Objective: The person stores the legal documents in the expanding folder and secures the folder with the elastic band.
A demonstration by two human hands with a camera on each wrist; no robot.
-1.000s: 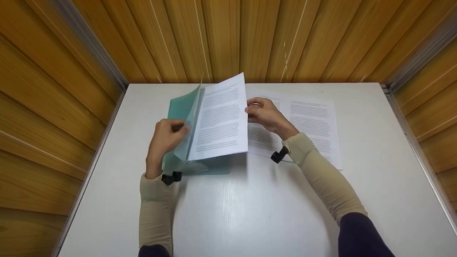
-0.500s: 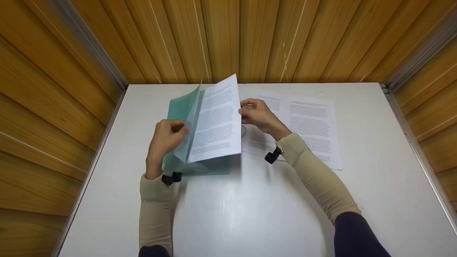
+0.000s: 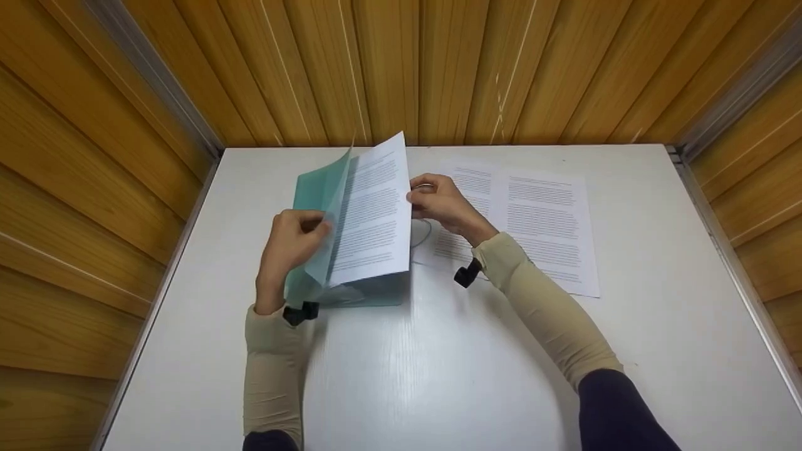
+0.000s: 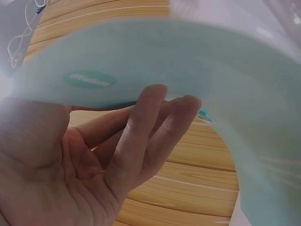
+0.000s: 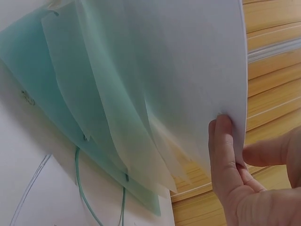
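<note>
A translucent green plastic folder [image 3: 311, 189] lies opened on the white table, its cover lifted. My left hand [image 3: 293, 241] pinches that cover between thumb and fingers; the left wrist view shows the cover [image 4: 188, 56] bowed above the fingers, with a small oval logo. Printed sheets of paper [image 3: 373, 213] stand tilted, their left part inside the folder. My right hand [image 3: 442, 203] pinches their right edge, thumb on one side and fingers on the other. In the right wrist view several translucent flaps [image 5: 113, 94] of the folder spread beside the sheets [image 5: 202, 61].
More printed pages [image 3: 544, 219] lie flat on the table [image 3: 401, 376] to the right, partly behind my right hand. A thin elastic cord [image 5: 81, 188] loops out from the folder's edge. Wood-panelled walls [image 3: 451, 75] stand behind and at both sides.
My right hand has moved left with the sheets, whose left part has slid further into the folder. The cord's loop has come into view. My left hand has stayed in place.
</note>
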